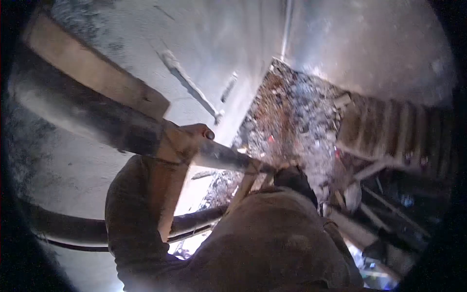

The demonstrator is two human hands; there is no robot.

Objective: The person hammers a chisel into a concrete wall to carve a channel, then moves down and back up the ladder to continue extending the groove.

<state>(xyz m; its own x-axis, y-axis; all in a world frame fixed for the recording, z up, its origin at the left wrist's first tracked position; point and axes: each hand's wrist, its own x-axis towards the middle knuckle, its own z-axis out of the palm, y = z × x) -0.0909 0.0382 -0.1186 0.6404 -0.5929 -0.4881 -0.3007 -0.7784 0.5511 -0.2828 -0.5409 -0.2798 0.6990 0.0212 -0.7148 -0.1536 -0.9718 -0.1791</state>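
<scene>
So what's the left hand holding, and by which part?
The left hand grips the grey metal scaffold pipe around its shaft, beside the wooden plank. The right hand isn't visible.

One hand [187,141], two pipes [87,117], one plank [92,70]

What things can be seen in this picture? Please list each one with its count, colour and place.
pole: one, dark grey, slanting from upper left to centre, gripped by a hand
wooden plank: one, pale brown, upper left, lying along the pole
lower pole: one, dark, curving across lower left
wall: grey concrete, top centre
rubble: brown and grey heap, centre right, far below
wooden slats: a row, brown, right side; count unclear
left hand: one, clasped around the pole at centre
sleeve and clothing: brown, lower centre
right hand: not seen
</scene>
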